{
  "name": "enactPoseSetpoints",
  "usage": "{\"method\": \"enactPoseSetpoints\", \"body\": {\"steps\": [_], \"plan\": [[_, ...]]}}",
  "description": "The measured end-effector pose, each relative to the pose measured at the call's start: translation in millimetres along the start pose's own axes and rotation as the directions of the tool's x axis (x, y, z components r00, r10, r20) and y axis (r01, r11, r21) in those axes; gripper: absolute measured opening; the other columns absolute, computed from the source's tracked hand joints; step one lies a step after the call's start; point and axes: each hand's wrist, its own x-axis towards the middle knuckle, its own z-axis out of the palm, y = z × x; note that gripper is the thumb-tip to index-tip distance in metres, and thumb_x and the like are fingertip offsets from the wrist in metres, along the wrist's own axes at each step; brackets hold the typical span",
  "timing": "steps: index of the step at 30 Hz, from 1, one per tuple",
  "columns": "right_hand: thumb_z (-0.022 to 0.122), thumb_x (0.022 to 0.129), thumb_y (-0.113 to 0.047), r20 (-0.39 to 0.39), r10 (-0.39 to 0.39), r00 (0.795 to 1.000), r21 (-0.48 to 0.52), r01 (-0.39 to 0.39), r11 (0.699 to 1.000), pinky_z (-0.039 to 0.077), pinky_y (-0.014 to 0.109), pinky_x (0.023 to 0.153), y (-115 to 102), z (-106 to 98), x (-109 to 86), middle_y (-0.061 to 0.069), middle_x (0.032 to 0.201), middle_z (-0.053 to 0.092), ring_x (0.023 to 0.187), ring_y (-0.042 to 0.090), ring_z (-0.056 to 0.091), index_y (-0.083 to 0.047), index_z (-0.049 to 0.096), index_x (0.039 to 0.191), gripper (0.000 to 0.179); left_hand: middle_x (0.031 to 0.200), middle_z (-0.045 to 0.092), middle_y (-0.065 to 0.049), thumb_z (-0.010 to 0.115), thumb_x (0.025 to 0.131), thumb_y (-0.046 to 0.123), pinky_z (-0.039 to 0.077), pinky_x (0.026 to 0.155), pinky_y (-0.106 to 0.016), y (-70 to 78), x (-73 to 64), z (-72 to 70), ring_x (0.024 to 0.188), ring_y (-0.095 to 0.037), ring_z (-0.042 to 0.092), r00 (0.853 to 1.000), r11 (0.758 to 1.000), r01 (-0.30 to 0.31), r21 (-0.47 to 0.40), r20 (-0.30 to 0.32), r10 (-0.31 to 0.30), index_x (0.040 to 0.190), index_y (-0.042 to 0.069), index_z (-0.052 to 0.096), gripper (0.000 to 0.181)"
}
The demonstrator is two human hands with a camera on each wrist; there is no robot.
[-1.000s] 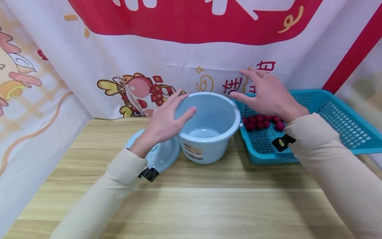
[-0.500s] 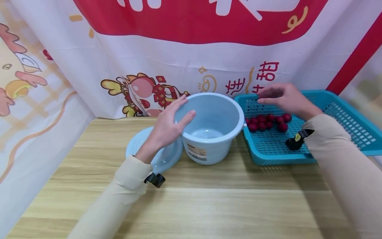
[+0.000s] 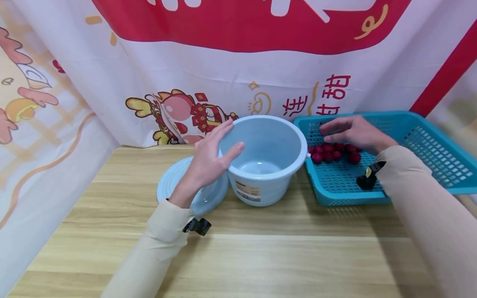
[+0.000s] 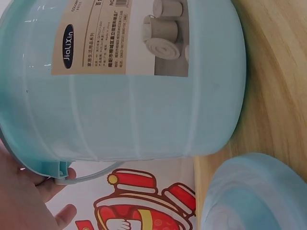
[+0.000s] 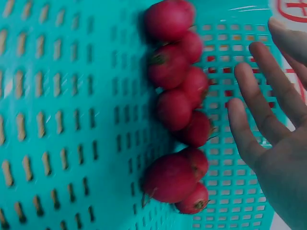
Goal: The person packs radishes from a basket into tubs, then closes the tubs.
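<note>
The light blue bucket stands upright on the table. My left hand rests at its left rim with the fingers fairly straight and the thumb reaching over the opening. In the left wrist view, this hand is beside the rim where the bucket's handle joins. Over the turquoise basket hovers my right hand, close above a cluster of small red radishes. The right wrist view shows its fingers spread and holding nothing, beside the radishes.
A light blue lid lies on the wooden table, left of the bucket and partly behind my left forearm. A printed cloth hangs behind everything. The basket's left wall is close to the bucket.
My right hand has moved right and down from beside the bucket's rim to just above the radishes in the basket. The left hand stays at the bucket's rim.
</note>
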Motion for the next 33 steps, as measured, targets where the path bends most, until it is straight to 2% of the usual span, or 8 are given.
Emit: {"method": "enactPoseSetpoints", "body": {"steps": [6, 13, 17, 21, 33], "plan": [[0.073, 0.101, -0.028, 0.054, 0.002, 0.999, -0.081, 0.003, 0.997, 0.040, 0.070, 0.112, 6, 6, 6.8, 0.020, 0.152, 0.059, 0.141, 0.043, 0.047, -0.013, 0.061, 0.149, 0.052, 0.176, 0.031, 0.002, 0.057, 0.101, 0.053, 0.020, 0.122, -0.067, -0.1, -0.7, -1.4, 0.163, -0.029, 0.030, 1.000, 1.000, -0.010, 0.028, 0.016, 0.010, 0.166, 0.020, 0.039, 0.075], [0.072, 0.101, -0.026, 0.081, 0.004, 0.997, -0.112, 0.005, 0.994, 0.041, 0.070, 0.113, 12, 9, 10.3, 0.023, 0.155, 0.055, 0.141, 0.047, 0.046, -0.011, 0.059, 0.151, 0.054, 0.176, 0.030, 0.002, 0.057, 0.101, 0.053, 0.020, 0.122, -0.066, -1.3, -0.5, -1.4, 0.163, -0.027, 0.029, 1.000, 0.999, -0.019, 0.049, 0.023, 0.018, 0.166, 0.021, 0.038, 0.075], [0.072, 0.102, -0.026, 0.090, 0.014, 0.996, -0.131, -0.002, 0.991, 0.042, 0.069, 0.112, 13, 10, 12.6, 0.024, 0.156, 0.054, 0.140, 0.047, 0.046, -0.013, 0.058, 0.152, 0.054, 0.176, 0.030, 0.003, 0.057, 0.101, 0.053, 0.021, 0.122, -0.066, -1.4, -0.7, -1.6, 0.163, -0.027, 0.030, 1.000, 0.998, -0.023, 0.054, 0.022, 0.022, 0.166, 0.021, 0.038, 0.076], [0.069, 0.104, -0.026, 0.095, 0.036, 0.995, -0.153, -0.021, 0.988, 0.039, 0.072, 0.113, 13, 11, 14.7, 0.026, 0.157, 0.051, 0.141, 0.048, 0.043, -0.013, 0.056, 0.154, 0.053, 0.176, 0.030, 0.003, 0.057, 0.101, 0.053, 0.020, 0.122, -0.066, -1.4, -0.8, -2.0, 0.163, -0.027, 0.030, 1.000, 0.998, -0.027, 0.052, 0.016, 0.026, 0.166, 0.020, 0.038, 0.076], [0.064, 0.105, -0.018, 0.092, 0.053, 0.994, -0.240, -0.030, 0.970, 0.040, 0.072, 0.111, 14, 19, 17.6, 0.029, 0.155, 0.052, 0.137, 0.050, 0.042, -0.012, 0.058, 0.152, 0.048, 0.176, 0.030, 0.001, 0.057, 0.100, 0.053, 0.017, 0.124, -0.069, -3.4, -0.2, -0.6, 0.162, -0.029, 0.029, 1.000, 0.999, -0.017, 0.042, 0.026, 0.016, 0.166, 0.020, 0.038, 0.076]]}}
